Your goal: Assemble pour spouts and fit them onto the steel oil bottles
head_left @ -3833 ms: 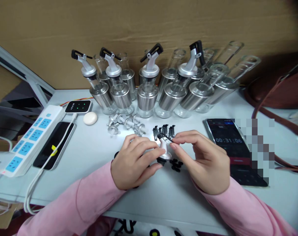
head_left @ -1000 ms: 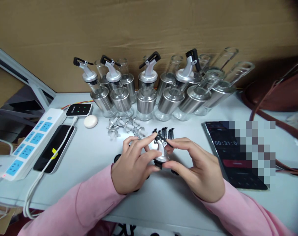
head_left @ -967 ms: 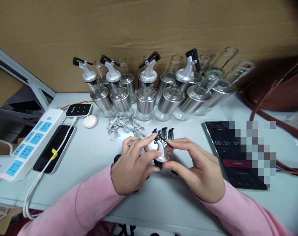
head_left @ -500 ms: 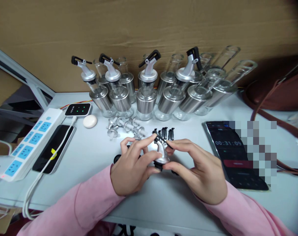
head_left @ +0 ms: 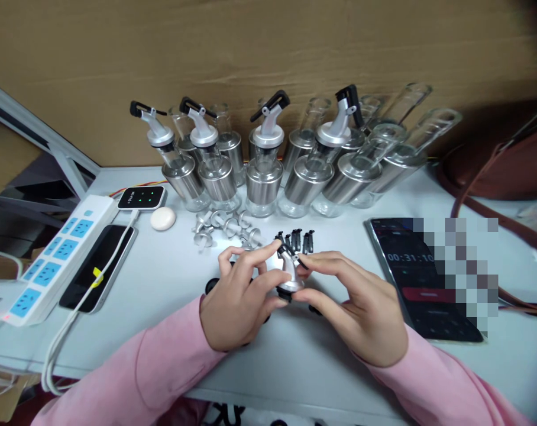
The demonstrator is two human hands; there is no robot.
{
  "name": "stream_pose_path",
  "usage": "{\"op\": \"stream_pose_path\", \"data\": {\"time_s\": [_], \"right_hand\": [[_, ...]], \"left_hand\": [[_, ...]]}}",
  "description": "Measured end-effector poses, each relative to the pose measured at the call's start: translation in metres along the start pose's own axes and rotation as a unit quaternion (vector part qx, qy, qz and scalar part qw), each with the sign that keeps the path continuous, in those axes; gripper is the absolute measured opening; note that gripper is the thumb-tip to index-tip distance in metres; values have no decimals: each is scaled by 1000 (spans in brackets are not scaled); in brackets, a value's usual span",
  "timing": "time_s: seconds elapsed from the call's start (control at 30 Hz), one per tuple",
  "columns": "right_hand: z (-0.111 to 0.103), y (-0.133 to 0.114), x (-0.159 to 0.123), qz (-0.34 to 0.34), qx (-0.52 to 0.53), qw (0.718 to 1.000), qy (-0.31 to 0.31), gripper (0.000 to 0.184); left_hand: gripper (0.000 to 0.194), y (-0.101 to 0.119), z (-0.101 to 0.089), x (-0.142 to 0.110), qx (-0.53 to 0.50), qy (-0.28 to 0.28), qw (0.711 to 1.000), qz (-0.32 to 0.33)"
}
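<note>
Between my two hands is a silver bottle pourer (head_left: 289, 278) with a black flip lever on its spout and a black stopper below. My left hand (head_left: 239, 299) grips it from the left, index fingertip on the lever's far end, thumb low by the base. My right hand (head_left: 366, 307) pinches it from the right, index finger by the lever's near end and thumb at the base. Just beyond lie several small black levers (head_left: 296, 239). Further left is a pile of silver pourer spouts (head_left: 228, 226). Black round parts (head_left: 212, 285) are partly hidden behind my left hand.
A row of glass bottles with steel sleeves (head_left: 264, 180) stands at the back, several topped with pourers. On the right lies a phone with a running timer (head_left: 410, 275). At left are a power strip (head_left: 51, 260), another phone (head_left: 97, 269), a small Wi-Fi device (head_left: 141, 198) and a white round case (head_left: 162, 219).
Both hands keep their hold on the pourer, which has shifted and tilted very slightly. The timer has advanced one second.
</note>
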State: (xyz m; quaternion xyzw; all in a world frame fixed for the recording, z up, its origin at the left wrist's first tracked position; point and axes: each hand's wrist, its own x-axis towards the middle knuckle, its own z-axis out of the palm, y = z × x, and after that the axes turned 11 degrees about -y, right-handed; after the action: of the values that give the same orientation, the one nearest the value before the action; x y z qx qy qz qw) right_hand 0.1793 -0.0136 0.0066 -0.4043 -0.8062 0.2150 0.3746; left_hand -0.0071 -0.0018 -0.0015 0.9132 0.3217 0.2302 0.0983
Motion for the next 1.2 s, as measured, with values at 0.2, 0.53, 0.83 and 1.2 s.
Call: {"op": "stream_pose_path", "data": {"time_s": [0.2,0.53,0.83,1.2], "right_hand": [[0,-1,0,0,0,1000,8,23],[-1,-1,-1,-3,-6,1000,8,25],[0,1,-2,-2,2,1000,9,26],[2,2,-1,-23,27,999,19,34]], "left_hand": [[14,0,1,1,1,17,1000,6],[15,-2,-2,2,3,7,1000,11],[14,-2,-3,2,-19,-7,1000,13],[14,-2,-3,3,-28,-6,999,18]]}}
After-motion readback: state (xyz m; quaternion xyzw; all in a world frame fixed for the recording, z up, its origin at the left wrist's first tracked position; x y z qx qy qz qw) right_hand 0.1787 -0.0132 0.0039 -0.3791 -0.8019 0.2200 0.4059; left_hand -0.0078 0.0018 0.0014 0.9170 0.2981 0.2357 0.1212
